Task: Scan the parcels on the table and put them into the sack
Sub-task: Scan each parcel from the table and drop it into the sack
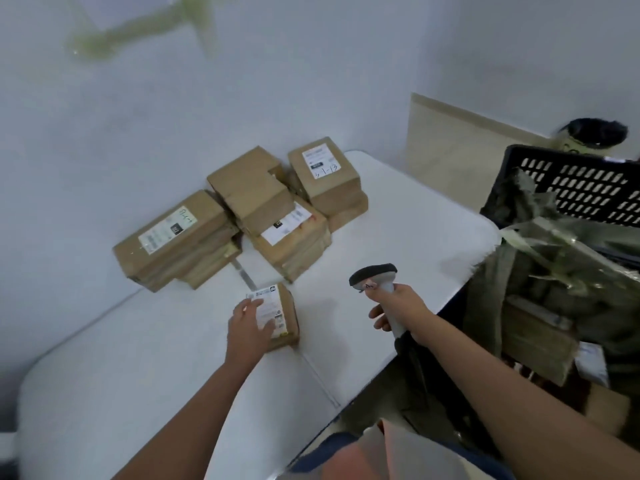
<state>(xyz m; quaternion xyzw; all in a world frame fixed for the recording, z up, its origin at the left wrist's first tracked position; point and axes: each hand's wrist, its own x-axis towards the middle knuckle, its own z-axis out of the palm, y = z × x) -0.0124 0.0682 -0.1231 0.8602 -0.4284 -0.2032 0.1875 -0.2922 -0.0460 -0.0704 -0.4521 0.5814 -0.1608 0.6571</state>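
A small brown parcel [282, 315] with a white label lies on the white table [138, 358], apart from the pile. My left hand [250, 329] grips its near left side, fingers over the label. My right hand [401, 315] holds a grey handheld scanner [375, 277] by its handle, head pointing left toward the parcel, about a hand's width to its right. Several brown parcels [242, 216] sit stacked at the table's far side against the wall. The olive-green sack [540, 282] hangs open at the table's right edge, with parcels inside.
A black slotted plastic crate [581, 188] stands behind the sack at the right. A beige board [446, 150] leans against the wall beyond the table's far corner. A dark bin [595, 133] sits behind the crate.
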